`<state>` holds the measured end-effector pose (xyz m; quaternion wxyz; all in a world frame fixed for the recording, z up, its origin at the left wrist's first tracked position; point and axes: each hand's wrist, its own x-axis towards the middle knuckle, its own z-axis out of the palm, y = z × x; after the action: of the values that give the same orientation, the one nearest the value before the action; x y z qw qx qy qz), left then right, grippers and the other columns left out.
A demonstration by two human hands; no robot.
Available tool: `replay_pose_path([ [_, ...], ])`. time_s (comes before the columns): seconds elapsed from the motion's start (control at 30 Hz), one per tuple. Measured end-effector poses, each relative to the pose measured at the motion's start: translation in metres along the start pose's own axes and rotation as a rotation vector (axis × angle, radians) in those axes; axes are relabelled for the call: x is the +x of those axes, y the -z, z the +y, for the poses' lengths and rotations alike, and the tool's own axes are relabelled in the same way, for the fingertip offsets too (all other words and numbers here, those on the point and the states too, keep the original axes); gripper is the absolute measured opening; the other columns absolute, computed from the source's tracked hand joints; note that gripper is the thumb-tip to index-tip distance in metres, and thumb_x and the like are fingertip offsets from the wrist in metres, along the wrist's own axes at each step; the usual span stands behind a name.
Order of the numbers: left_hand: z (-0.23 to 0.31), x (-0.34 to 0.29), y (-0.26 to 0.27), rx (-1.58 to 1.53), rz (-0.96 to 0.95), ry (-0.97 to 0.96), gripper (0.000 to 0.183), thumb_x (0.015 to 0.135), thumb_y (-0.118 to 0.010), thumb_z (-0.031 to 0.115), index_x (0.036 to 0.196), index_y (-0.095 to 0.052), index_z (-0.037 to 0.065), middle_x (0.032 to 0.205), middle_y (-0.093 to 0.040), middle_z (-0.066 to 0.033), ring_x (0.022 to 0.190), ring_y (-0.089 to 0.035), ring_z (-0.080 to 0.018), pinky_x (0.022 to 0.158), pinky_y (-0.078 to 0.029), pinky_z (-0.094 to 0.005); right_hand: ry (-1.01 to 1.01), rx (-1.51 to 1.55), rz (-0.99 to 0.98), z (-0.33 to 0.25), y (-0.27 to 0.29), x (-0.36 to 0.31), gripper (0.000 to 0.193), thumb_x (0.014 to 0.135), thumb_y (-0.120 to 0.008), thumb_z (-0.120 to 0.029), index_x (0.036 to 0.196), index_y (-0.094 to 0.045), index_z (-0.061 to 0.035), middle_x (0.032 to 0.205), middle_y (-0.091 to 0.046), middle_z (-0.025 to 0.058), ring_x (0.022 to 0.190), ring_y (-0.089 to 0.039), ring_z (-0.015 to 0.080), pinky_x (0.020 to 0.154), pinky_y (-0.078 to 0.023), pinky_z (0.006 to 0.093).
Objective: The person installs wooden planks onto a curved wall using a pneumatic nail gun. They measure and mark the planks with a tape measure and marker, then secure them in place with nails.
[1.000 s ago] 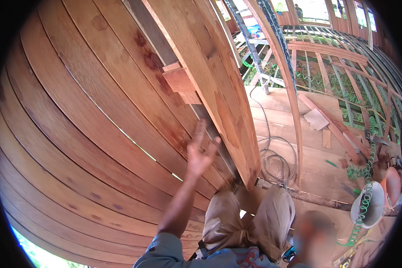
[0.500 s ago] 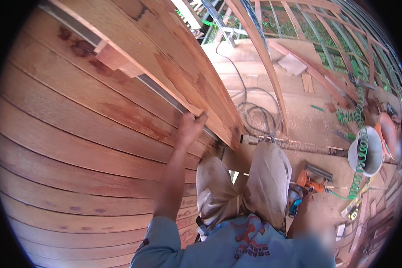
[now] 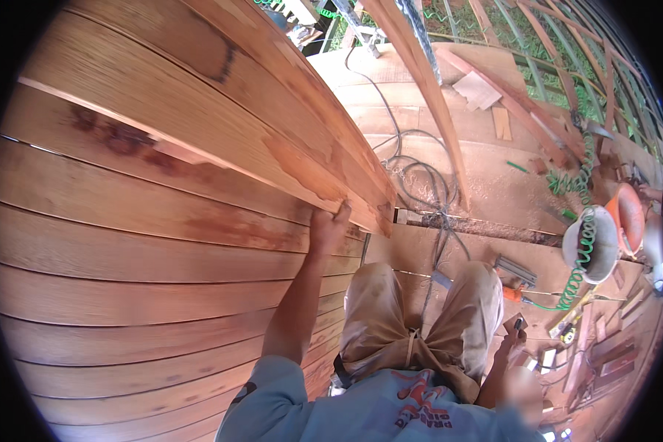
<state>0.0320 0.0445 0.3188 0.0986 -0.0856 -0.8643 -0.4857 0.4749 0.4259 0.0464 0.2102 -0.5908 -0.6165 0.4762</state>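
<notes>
On the left side of the frame was a big wall of flat brown wooden boards (image 3: 147, 295), one above another, with thin dark lines between them. Across the upper left, in front of that wall, ran a long light-brown wooden board (image 3: 199, 110). It slanted down from the far left to just above the middle, and it had a darker patch near its lower end.

The person's left hand (image 3: 328, 228) was near the middle of the frame, clamped on the bottom edge of that board. Under it, at the lower middle, were the person's dusty tan trousers (image 3: 376, 313) and light blue shirt (image 3: 346, 401).

A loopy grey cable (image 3: 443, 209) lay on the pale wooden floor (image 3: 486, 173), right of the middle. Below it, beside the right knee, was an orange and grey power tool (image 3: 513, 294).

The right hand (image 3: 513, 342) was down low, right of the knees, by a small dark thing. I cannot tell if its fingers were together or apart.

Farther right lay a yellow and black tape measure (image 3: 568, 336). A curly green hose (image 3: 586, 239) hung over a round white bucket (image 3: 604, 232), with a round orange container (image 3: 628, 217) just beside it.
</notes>
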Motion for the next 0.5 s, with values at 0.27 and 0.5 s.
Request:
replay_pose_path([
  [0.27,0.055,-0.009,0.041,0.32,-0.445,0.462,0.058,0.089,-0.075,0.033,0.13,-0.06,-0.004,0.119,-0.071,-0.0231,0.111,-0.07,-0.035,0.094,-0.053,-0.0453,0.077,0.26,-0.446,-0.252,0.079,-0.05,0.042,0.1,-0.061,-0.036,0.121,-0.061,0.0009,0.095,-0.066,0.0062,0.068,-0.061,0.0134,0.061,-0.048,0.0259],
  [0.5,0.218,-0.103,0.102,-0.016,-0.711,0.516,0.042,0.088,-0.076,0.032,0.117,-0.071,0.002,0.105,-0.075,-0.0185,0.098,-0.074,-0.0255,0.084,-0.057,-0.0372,0.319,0.426,-0.859,-0.486,0.108,-0.172,0.056,0.098,-0.063,-0.04,0.13,-0.061,0.0055,0.105,-0.072,0.0115,0.094,-0.071,0.0206,0.085,-0.058,0.0368],
])
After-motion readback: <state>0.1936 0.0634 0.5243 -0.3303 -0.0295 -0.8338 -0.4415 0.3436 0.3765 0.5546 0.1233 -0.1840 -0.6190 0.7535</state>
